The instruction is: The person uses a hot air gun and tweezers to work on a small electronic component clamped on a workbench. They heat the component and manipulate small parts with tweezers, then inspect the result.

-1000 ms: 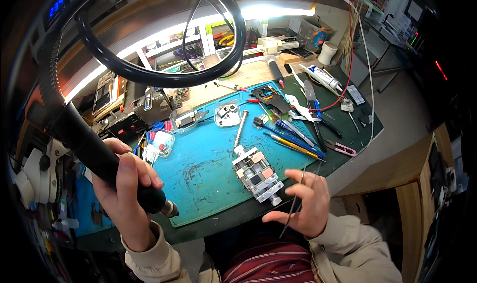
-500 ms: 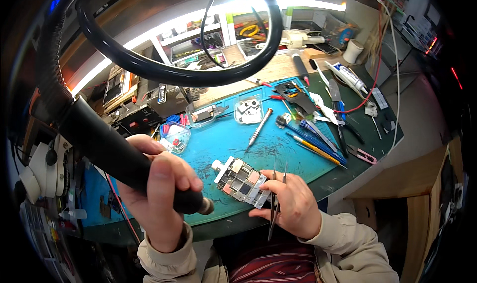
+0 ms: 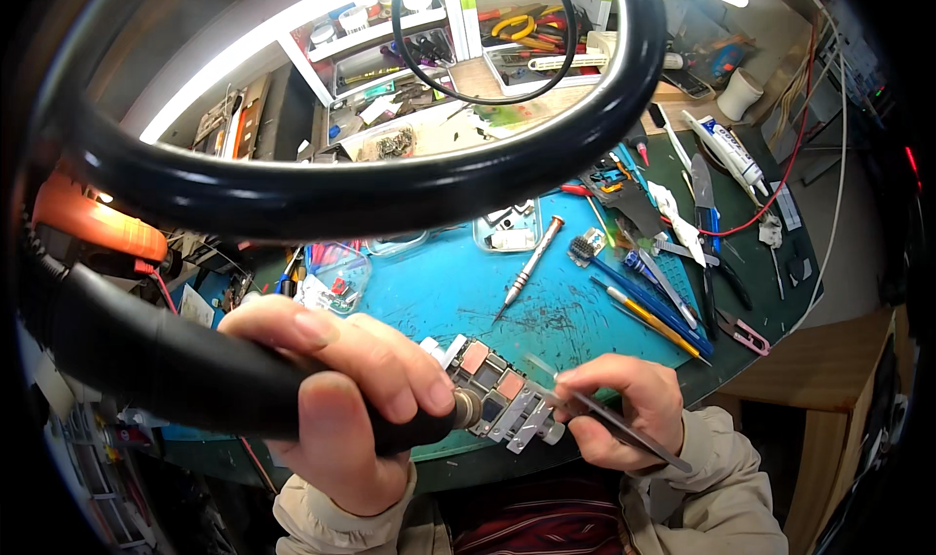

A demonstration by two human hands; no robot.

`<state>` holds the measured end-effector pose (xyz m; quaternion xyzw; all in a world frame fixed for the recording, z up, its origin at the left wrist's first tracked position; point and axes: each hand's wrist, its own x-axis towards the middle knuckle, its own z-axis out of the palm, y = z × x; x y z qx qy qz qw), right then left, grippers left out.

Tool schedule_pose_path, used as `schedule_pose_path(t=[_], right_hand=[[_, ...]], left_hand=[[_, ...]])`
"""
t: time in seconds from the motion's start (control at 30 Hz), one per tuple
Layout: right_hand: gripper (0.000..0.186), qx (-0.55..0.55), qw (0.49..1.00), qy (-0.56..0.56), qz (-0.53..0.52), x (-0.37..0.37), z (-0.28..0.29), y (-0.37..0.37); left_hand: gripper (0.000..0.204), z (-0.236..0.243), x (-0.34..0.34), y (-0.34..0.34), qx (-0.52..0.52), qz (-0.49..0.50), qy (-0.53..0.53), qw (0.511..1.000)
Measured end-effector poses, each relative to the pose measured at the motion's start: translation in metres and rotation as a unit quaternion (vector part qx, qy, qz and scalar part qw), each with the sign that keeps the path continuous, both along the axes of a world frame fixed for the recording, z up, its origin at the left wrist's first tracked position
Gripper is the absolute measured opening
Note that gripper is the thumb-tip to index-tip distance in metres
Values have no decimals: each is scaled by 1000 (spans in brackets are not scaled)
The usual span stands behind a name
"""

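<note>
My left hand (image 3: 341,389) is wrapped round the black handle of a hot air gun (image 3: 185,365). Its metal nozzle (image 3: 469,409) points at a circuit board (image 3: 495,380) clamped in a small metal holder (image 3: 526,421), and overlaps the board's left part in view. Pinched in my right hand (image 3: 629,399) is a pair of metal tweezers (image 3: 629,426), tips toward the board. My right fingertips are close beside the holder's end; whether they touch it cannot be made out. A blue work mat (image 3: 439,282) lies behind the board.
A thick black hoop (image 3: 390,190) crosses the view above the mat. Beyond lie a screwdriver (image 3: 531,263), a yellow brush-like tool (image 3: 648,316), pliers (image 3: 717,263) and a white tube (image 3: 726,155). An orange tool (image 3: 97,219) stands at left.
The hot air gun has moved right, bringing its nozzle over the board. My right hand has shifted right from the holder, and the tweezers have turned from upright to slanting. The view has shifted too.
</note>
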<state>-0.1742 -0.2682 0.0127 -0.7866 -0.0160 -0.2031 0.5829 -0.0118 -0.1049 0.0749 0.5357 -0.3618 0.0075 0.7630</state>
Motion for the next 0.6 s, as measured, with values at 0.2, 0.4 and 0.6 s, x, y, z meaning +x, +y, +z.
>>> schedule_pose_path(t=[0.2,0.4,0.6], right_hand=[[46,35,999,-4,20,6,4,-2],[44,40,999,8,17,5,2,-2],[36,-7,1000,-15,12,9,3,-2]], left_hand=[[32,0,0,0,-17,0,-8,1000],[32,-1,-3,-4,-33,-7,15,999],[32,-4,-1,-4,-33,-24,10,999]])
